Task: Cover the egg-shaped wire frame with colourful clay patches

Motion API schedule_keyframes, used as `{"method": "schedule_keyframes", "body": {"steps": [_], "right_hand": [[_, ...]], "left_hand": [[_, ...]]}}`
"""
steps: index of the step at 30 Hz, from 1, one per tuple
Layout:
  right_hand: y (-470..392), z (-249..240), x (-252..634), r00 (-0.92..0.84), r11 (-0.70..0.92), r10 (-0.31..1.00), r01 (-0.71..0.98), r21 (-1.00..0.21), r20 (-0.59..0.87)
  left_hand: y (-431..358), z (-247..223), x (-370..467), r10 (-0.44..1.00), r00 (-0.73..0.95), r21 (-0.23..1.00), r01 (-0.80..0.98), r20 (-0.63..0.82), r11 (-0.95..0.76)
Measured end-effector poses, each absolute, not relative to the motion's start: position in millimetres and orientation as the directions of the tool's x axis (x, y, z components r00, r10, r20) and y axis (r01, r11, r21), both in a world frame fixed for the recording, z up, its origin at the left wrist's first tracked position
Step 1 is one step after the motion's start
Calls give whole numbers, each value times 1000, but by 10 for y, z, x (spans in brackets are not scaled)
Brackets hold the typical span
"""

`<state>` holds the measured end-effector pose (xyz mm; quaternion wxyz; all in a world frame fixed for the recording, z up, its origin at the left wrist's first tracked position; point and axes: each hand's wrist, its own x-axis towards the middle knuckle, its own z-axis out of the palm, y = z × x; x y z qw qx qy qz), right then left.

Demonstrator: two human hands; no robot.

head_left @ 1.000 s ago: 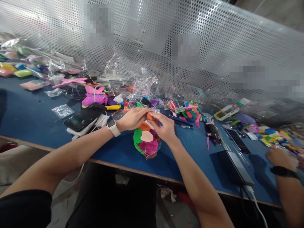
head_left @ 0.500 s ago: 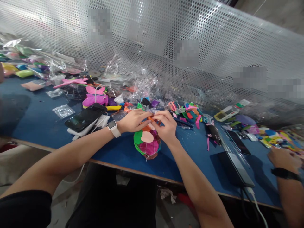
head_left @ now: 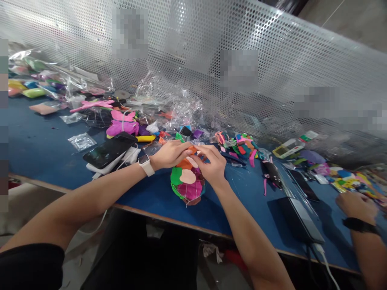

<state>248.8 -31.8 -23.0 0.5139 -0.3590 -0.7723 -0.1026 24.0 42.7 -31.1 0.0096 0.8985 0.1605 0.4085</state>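
Note:
A rounded clay piece (head_left: 190, 189) lies on the blue table in front of me, patched in green, peach, magenta, orange and brown, with thin wire or string lines across its lower part. At its far end, both hands meet around a bit of orange clay (head_left: 192, 150). My left hand (head_left: 171, 154), with a pale watch on the wrist, pinches it from the left, fingers together. From the right, my right hand (head_left: 213, 164) closes its bent fingers on the same orange bit. The fingers partly hide the top of the piece.
A black phone (head_left: 109, 150) rests on white items to the left, near a yellow-handled tool (head_left: 145, 138). Clear wrappers (head_left: 181, 112) and clay pieces crowd the perforated metal screen (head_left: 193, 52). At right are a black box (head_left: 300, 219) with a cable and another person's hand (head_left: 356, 207).
My fingers have shifted slightly around the orange clay, and more of it shows between them. The clay piece stays in place. The other person's hand at right has moved a little left.

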Motion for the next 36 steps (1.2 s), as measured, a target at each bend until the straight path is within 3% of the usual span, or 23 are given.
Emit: {"method": "schedule_keyframes", "body": {"steps": [6, 11, 14, 19, 27, 36], "right_hand": [[-355, -156, 2440, -144, 702, 509, 640, -312, 848], [-360, -140, 2438, -127, 711, 558, 583, -393, 820], [-365, -151, 2430, -120, 733, 529, 562, -382, 840], [-358, -208, 2437, -192, 742, 521, 583, -330, 832], [-297, -308, 2522, -246, 705, 478, 680, -201, 843], [-339, -209, 2467, -200, 724, 463, 648, -238, 864]], "left_hand": [[415, -281, 217, 282, 674, 159, 239, 683, -958], [472, -308, 252, 223, 675, 70, 246, 703, -967], [488, -306, 251, 215, 637, 40, 277, 740, -960], [505, -290, 230, 297, 602, 132, 304, 741, -944], [423, -275, 275, 284, 649, 177, 226, 706, -958], [394, -259, 256, 195, 665, 96, 183, 721, -979]]}}
